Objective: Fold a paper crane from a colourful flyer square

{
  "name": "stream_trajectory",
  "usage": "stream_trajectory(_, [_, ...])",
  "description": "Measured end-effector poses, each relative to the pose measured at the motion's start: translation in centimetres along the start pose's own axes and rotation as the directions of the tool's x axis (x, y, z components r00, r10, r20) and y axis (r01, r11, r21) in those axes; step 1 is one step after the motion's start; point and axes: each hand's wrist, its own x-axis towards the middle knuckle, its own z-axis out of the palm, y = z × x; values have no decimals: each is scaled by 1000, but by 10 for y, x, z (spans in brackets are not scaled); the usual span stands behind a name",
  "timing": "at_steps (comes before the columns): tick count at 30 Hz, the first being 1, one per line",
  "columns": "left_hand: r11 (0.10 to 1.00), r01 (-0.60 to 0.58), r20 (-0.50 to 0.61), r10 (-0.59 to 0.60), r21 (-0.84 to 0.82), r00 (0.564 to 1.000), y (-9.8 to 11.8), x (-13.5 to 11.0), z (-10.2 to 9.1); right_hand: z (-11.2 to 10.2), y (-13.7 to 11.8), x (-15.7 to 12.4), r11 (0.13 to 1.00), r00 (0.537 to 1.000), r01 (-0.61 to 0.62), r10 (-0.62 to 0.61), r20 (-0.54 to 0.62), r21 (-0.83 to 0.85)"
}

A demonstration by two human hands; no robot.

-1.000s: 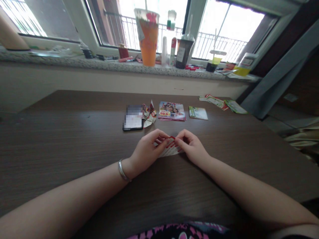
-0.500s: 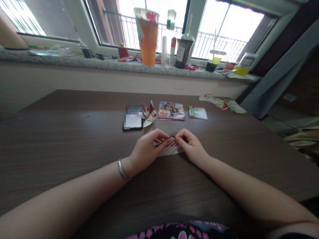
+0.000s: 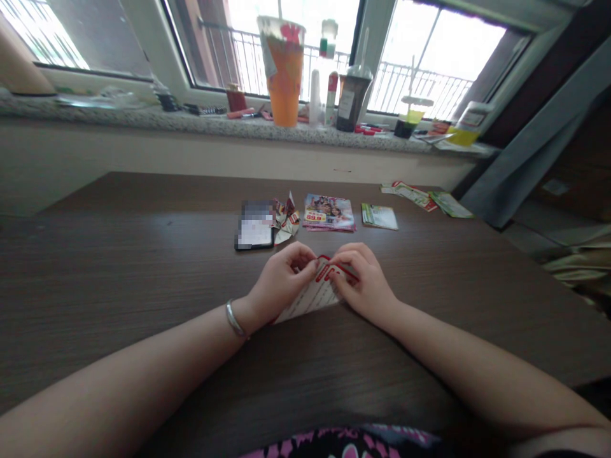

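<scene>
A folded sheet of printed paper, white with red marks and a red edge, is held low over the table between both hands. My left hand pinches its upper left part between thumb and fingers; a silver bangle circles that wrist. On the other side, my right hand grips the upper right part, fingers bent over the red edge. Parts of the sheet are hidden behind the fingers. Just beyond lie a folded paper figure and a phone that it touches.
Behind the hands sit a stack of colourful flyers and a smaller pile of paper slips. More leaflets lie at the table's far right. Cups, including a tall orange one, line the windowsill.
More of the paper's printed face shows, and it reaches further left and toward me. My right fingers have shifted over its top edge; my left hand has moved slightly left.
</scene>
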Motion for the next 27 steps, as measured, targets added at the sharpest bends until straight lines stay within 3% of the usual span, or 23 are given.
stream_trajectory(3, [997,64,-8,-64,-38,998,-10,8,-2,-1,0,-1,966,972,191,-162,168,-173])
stream_trajectory(8, [988,98,25,-102,123,994,-25,16,-6,2,6,0,928,900,310,-218,377,-205])
stream_trajectory(15, [929,2,75,-32,369,997,-28,16,-11,6,12,1,908,856,376,-264,446,-184])
stream_trajectory(27, [830,-147,176,60,539,983,-32,19,-14,8,15,1,913,828,387,-280,486,-132])
